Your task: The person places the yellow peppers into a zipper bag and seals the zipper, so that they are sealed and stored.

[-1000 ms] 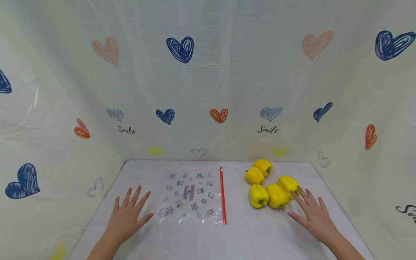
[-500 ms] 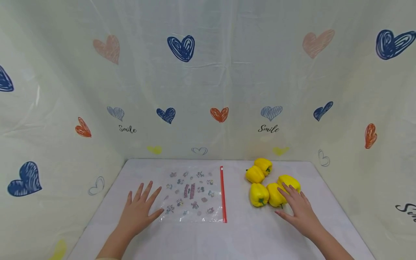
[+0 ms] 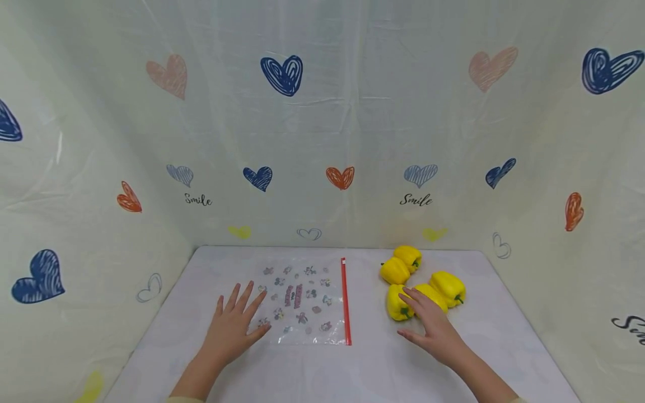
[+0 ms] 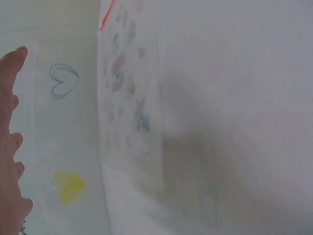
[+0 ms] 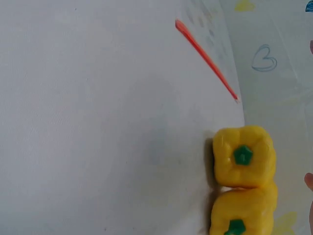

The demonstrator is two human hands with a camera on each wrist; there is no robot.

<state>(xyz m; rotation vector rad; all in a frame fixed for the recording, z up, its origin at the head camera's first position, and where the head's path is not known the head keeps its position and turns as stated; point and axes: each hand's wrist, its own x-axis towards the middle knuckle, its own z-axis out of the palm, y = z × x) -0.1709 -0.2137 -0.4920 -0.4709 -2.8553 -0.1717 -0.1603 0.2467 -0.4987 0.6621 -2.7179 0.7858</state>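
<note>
My left hand (image 3: 233, 333), fingers spread, hovers at the left side of a clear zip bag (image 3: 314, 310) printed with small cartoon figures. The bag lies flat, its red zip strip (image 3: 345, 302) facing right. To the right of it several yellow bell peppers with green stems form a cluster, among them a front left pepper (image 3: 395, 305), a right pepper (image 3: 448, 286) and a back pepper (image 3: 408, 257). My right hand (image 3: 437, 331), fingers extended and holding nothing, overlaps the front peppers in the head view. Two peppers (image 5: 244, 171) show beside it in the right wrist view.
A white cloth covers the table (image 3: 322, 375). Behind and at both sides hangs a pale curtain (image 3: 353, 140) printed with hearts and the word "Smile". Another pepper (image 3: 395, 272) sits against the back one.
Both hands have moved inward: the left one rightward over the bag's left edge, the right one leftward across the front peppers. The bag and peppers lie where they were.
</note>
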